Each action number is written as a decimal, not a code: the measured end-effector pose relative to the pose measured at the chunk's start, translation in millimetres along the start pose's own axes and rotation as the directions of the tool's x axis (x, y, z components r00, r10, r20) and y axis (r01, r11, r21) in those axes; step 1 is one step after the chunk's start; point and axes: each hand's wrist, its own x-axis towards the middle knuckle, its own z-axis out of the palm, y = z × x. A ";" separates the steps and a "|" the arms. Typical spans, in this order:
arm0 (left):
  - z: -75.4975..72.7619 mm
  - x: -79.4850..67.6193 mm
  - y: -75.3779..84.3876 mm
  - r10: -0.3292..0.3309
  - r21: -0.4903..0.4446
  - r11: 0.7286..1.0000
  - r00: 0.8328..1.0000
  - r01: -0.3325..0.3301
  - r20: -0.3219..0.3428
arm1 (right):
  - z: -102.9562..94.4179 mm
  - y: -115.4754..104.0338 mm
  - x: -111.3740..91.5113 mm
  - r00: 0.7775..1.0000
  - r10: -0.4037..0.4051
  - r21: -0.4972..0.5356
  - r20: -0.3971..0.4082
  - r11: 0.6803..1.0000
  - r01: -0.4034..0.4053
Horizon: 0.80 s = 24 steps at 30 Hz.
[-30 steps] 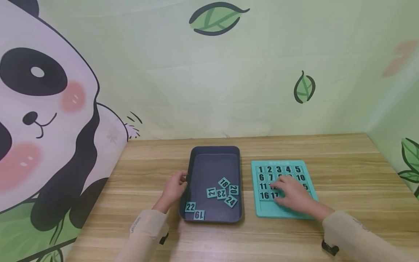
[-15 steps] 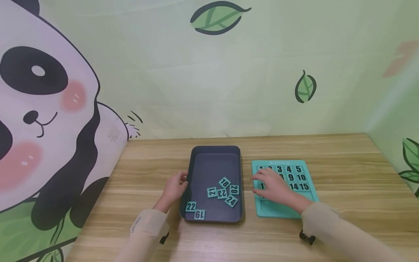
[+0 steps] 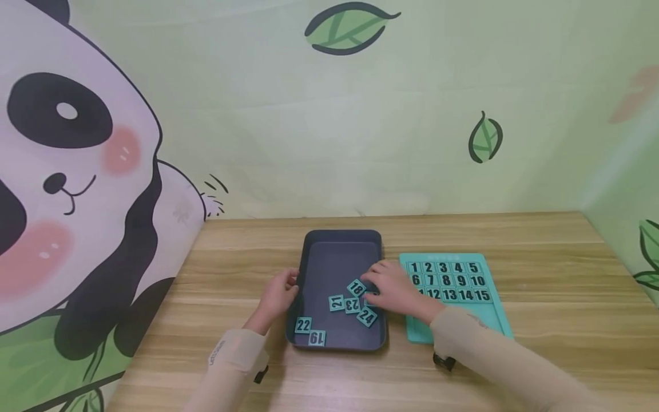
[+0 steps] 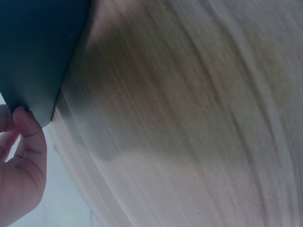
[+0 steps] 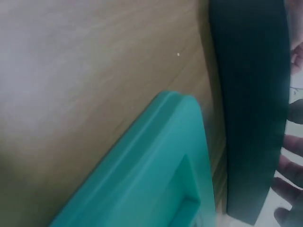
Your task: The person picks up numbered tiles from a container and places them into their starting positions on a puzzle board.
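My left hand point(image 3: 278, 294) pinches the left rim of a dark shallow tray point(image 3: 334, 257); the left wrist view shows the thumb against its outer wall point(image 4: 38, 56). Reaching over the tray's right rim, my right hand point(image 3: 396, 289) has thumb and fingers spread beside the number tile 18 point(image 3: 356, 287) and partly covers another tile. Tiles 23 point(image 3: 352, 305), 21 point(image 3: 336, 302) and 24 point(image 3: 366, 316) lie close by. Tiles 22 point(image 3: 302, 325) and 19 point(image 3: 316, 337) rest in the near left corner. The turquoise number board point(image 3: 471, 312) shows rows 1 to 15, partly behind my right arm.
Tray and board lie side by side on a wood-grain table point(image 3: 247, 240), with a narrow gap between them. Behind it hangs a green backdrop point(image 3: 329, 143) printed with a panda and leaves.
My right hand has left the board, where tile 17 showed beside it, and moved left over the tray's right side. My left hand stays at the tray's left rim.
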 end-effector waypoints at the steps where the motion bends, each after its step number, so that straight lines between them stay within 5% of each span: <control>1: 0.0 0.0 -0.2 0.001 0.002 1.000 1.000 -0.001 -0.001 | 2.4 -1.0 2.9 1.000 0.003 -0.024 0.010 1.000 -0.003; 13: 0.1 -0.2 -0.4 0.016 -0.002 1.000 1.000 -0.016 -0.015 | 21.1 -11.5 20.4 0.991 0.084 -0.174 0.106 0.983 -0.065; 24: 0.4 0.3 -1.4 0.006 0.002 1.000 1.000 -0.005 -0.013 | 25.5 -16.5 28.3 0.990 0.106 -0.155 0.092 0.984 -0.091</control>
